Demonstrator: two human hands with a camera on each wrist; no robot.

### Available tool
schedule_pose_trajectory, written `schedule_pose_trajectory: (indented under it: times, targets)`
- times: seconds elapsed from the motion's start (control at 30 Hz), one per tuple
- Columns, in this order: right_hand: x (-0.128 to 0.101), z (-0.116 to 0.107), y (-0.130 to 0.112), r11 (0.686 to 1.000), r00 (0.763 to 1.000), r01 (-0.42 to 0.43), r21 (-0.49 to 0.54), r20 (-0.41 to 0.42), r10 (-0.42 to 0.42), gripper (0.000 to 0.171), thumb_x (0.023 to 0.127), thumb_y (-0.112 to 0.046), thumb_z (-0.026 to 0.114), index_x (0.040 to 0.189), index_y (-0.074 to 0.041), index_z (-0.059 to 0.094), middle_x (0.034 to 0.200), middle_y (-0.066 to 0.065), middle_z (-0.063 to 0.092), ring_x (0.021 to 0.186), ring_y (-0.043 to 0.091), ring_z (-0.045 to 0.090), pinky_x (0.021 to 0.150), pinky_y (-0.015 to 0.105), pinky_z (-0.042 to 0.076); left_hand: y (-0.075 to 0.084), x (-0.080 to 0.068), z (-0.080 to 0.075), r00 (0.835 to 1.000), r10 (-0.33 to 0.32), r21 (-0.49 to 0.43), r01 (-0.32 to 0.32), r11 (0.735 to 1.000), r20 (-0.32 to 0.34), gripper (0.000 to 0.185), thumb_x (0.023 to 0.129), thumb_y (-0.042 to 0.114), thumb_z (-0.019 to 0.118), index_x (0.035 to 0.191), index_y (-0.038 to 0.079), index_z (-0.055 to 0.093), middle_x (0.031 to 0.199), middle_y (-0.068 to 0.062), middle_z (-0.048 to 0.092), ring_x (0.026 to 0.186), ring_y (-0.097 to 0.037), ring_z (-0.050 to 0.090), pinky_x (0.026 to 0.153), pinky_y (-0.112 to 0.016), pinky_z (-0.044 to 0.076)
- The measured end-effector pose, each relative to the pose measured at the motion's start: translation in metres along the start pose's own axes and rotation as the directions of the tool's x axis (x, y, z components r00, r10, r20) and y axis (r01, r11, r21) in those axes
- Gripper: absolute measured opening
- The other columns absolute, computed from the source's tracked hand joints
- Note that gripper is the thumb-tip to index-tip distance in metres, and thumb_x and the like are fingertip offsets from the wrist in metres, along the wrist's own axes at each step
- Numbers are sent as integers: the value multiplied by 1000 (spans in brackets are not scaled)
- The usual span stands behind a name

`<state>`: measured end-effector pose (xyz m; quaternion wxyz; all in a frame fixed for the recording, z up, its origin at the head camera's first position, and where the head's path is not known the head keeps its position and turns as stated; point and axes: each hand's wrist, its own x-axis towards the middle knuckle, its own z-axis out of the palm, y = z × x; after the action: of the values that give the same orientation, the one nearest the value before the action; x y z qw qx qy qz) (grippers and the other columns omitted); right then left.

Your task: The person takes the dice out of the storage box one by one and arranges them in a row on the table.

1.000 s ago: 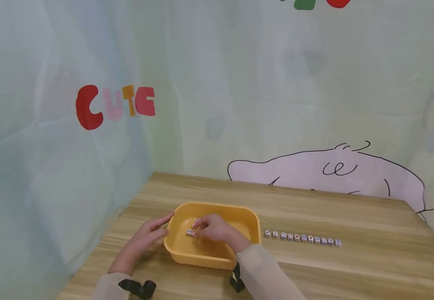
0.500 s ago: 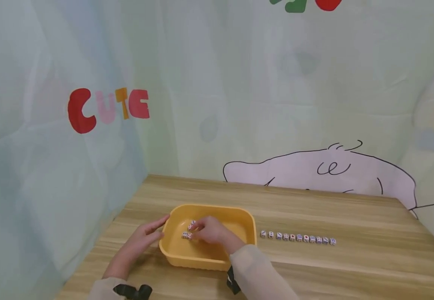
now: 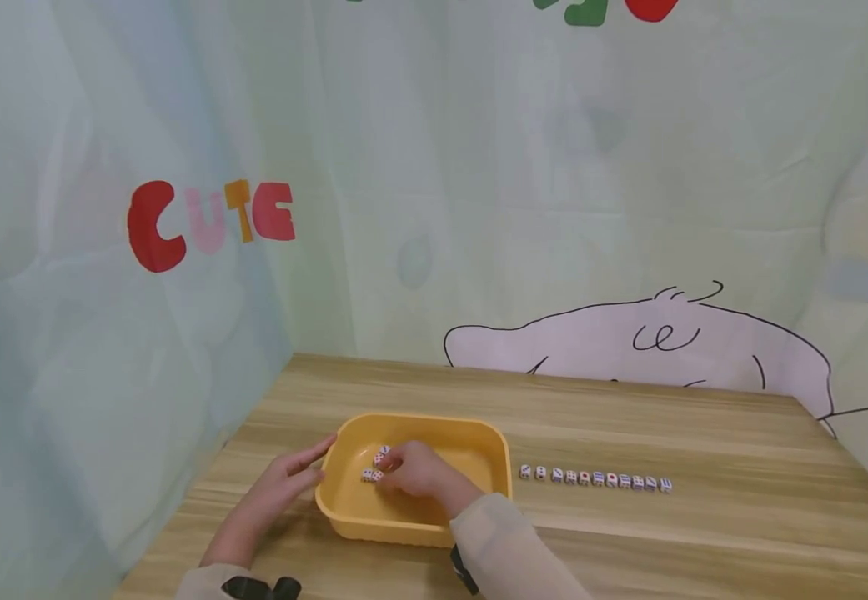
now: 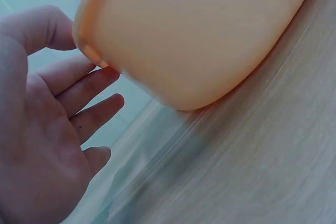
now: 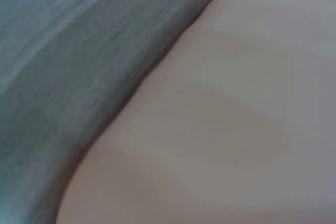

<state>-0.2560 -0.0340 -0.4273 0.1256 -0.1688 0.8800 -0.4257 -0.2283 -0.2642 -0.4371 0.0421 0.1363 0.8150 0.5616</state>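
Note:
A yellow plastic tub (image 3: pixel 403 531) stands on the wooden table in the head view. My left hand (image 3: pixel 283 487) is at its left side, fingers mostly straight, the thumb and some fingertips touching the rim area in the left wrist view. My right hand (image 3: pixel 420 471) reaches inside the tub, its fingers bent down beside a few small white dice (image 3: pixel 367 475) with coloured pips. The fingertips are right at the nearest dice, and I cannot tell whether they pinch one. The right wrist view shows the tub's pale wall (image 5: pixel 210 129) and table, with no hand visible.
Right of the tub, a row of several dice (image 3: pixel 599 479) runs along the wooden table (image 3: pixel 666 550). Printed fabric (image 3: pixel 554 208) hangs behind the table and along its left side.
The head view has shifted slightly, moving the whole scene a little left and down. My right fingers have edged closer to the dice; the left hand stays at the tub.

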Motion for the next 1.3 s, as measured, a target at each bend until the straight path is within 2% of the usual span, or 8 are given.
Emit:
schedule_pose_trajectory:
  times: [0.3,0.63,0.97,1.3]
  targets:
    - [4,4,7,999,1000,7,-31,-4,-7,17,78,-9,76,93,-2,72,79,0,62,70,11,48,61,21,41,0,-1,0,1000,7,-9,-7,1000,11,56,91,13,55,143,0,41,149,-15,38,139,-39,30,111,-55,24]
    - [0,3,1,998,999,29,-55,16,-28,21,77,-11,78,95,-3,72,80,0,64,71,10,49,64,22,43,3,-1,1,1000,12,3,-12,1000,-9,55,90,12,56,142,0,43,147,-14,40,137,-37,33,110,-53,28]
    - [1,2,0,999,999,21,-48,49,-19,13,78,-9,77,89,-5,71,77,-1,61,69,11,49,60,22,40,2,-3,0,1000,13,3,-13,1000,-12,55,91,12,55,142,-1,43,147,-15,40,137,-36,33,110,-53,28]
    - [-3,-9,-4,999,996,45,9,73,-46,15,79,-7,74,93,0,72,77,0,62,66,10,48,57,20,39,3,-4,2,1000,16,5,-16,1000,-22,55,90,12,55,142,0,43,147,-15,41,137,-37,34,110,-52,29]
